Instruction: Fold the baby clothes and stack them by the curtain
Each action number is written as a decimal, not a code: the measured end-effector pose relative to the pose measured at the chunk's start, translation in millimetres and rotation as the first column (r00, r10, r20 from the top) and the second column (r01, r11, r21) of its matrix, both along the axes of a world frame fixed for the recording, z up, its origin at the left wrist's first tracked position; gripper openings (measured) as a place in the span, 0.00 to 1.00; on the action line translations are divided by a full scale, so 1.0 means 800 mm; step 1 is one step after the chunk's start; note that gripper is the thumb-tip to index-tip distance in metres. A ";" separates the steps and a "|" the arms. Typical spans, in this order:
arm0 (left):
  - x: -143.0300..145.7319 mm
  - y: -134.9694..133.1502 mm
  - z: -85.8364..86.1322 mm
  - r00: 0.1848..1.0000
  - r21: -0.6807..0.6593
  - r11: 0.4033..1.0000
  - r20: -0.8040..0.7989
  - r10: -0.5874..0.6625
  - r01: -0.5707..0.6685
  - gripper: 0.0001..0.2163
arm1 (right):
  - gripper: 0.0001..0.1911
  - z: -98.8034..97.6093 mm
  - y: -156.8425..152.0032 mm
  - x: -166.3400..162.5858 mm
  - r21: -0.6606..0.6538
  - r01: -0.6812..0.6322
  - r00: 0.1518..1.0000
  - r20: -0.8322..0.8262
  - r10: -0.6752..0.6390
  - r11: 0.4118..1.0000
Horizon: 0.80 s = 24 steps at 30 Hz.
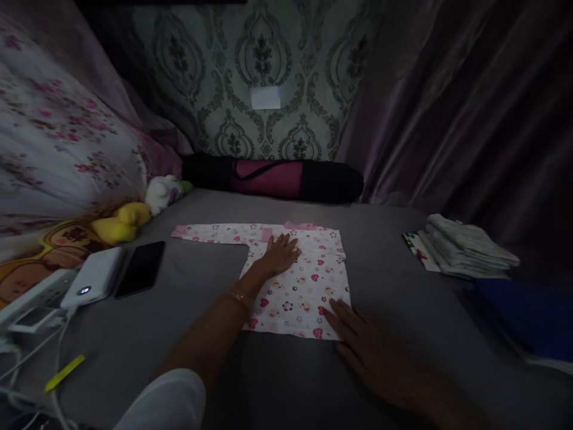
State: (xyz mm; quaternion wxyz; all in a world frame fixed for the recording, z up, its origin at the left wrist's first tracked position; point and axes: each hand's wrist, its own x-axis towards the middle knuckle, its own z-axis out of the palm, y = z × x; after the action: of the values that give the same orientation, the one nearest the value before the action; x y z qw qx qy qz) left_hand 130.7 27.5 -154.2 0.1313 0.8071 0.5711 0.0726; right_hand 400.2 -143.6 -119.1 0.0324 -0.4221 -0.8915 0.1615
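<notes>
A small long-sleeved top (298, 286), white with pink hearts and flowers, lies flat on the grey bed sheet (385, 239). One sleeve (219, 233) stretches out to the left and ends in a pink cuff. The other appears folded across the chest, its pink cuff (267, 234) showing near the left shoulder. My left hand (280, 255) rests flat on the upper chest, fingers spread just below the cuff. At the lower right corner, my right hand (358, 334) touches the hem with its fingers stretched out. Neither hand grips the cloth.
Folded cloths (470, 248) are stacked at the right, beside a blue item (523, 316). To the left lie a dark phone (141, 269), a white power bank (94, 278), a power strip (38, 298), cables, a yellow stick (65, 373) and plush toys (120, 224). A long bag (273, 178) lies along the wall.
</notes>
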 end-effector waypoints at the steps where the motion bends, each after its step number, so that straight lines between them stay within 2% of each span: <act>1: -0.005 0.001 0.004 0.999 -0.013 1.000 0.035 -0.011 0.012 0.30 | 0.29 0.004 -0.004 0.004 -0.004 -0.009 1.000 0.002 0.009 1.000; 2: -0.012 0.004 0.008 0.997 -0.003 1.000 0.079 -0.006 0.006 0.30 | 0.30 0.008 -0.007 0.008 -0.007 -0.023 1.000 0.008 0.023 1.000; 4: -0.037 0.010 0.017 0.983 0.068 0.994 0.173 0.068 -0.081 0.27 | 0.30 0.018 -0.009 0.015 -0.003 -0.050 0.999 0.020 0.050 0.999; 6: -0.077 0.017 0.025 0.945 0.137 0.954 0.232 0.230 -0.265 0.22 | 0.27 0.031 -0.002 0.019 -0.001 -0.061 0.998 0.020 0.061 0.998; 9: -0.161 0.022 0.040 0.829 0.173 0.815 0.212 0.517 -0.553 0.18 | 0.22 0.050 0.028 0.010 -0.066 -0.060 0.998 -0.009 0.059 0.996; 13: -0.269 0.009 0.059 0.671 0.205 0.642 0.133 0.729 -0.738 0.15 | 0.21 0.063 0.100 -0.045 -0.155 -0.052 0.993 -0.116 0.035 0.986; 15: -0.303 0.003 0.064 0.598 0.196 0.576 0.082 0.797 -0.794 0.15 | 0.22 0.058 0.141 -0.085 -0.109 -0.071 0.983 -0.175 0.051 0.991; 17: -0.322 0.002 0.065 0.550 0.162 0.538 0.044 0.834 -0.828 0.14 | 0.25 0.047 0.179 -0.129 -0.051 -0.031 0.980 -0.196 0.021 0.998; 20: -0.336 0.012 0.059 0.515 0.084 0.512 0.014 0.857 -0.855 0.13 | 0.26 0.023 0.220 -0.191 0.025 -0.001 0.988 -0.152 0.005 1.000; 24: -0.351 0.031 0.046 0.493 0.018 0.493 0.005 0.870 -0.870 0.14 | 0.28 -0.005 0.246 -0.252 0.053 0.049 0.996 -0.080 -0.044 0.997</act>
State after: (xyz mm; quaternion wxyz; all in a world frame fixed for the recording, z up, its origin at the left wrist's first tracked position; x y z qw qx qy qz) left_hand -150.3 52.5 -117.7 0.0680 0.4113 0.8993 0.1319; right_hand 198.8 53.6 -123.0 0.0828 -0.4350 -0.8835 0.1529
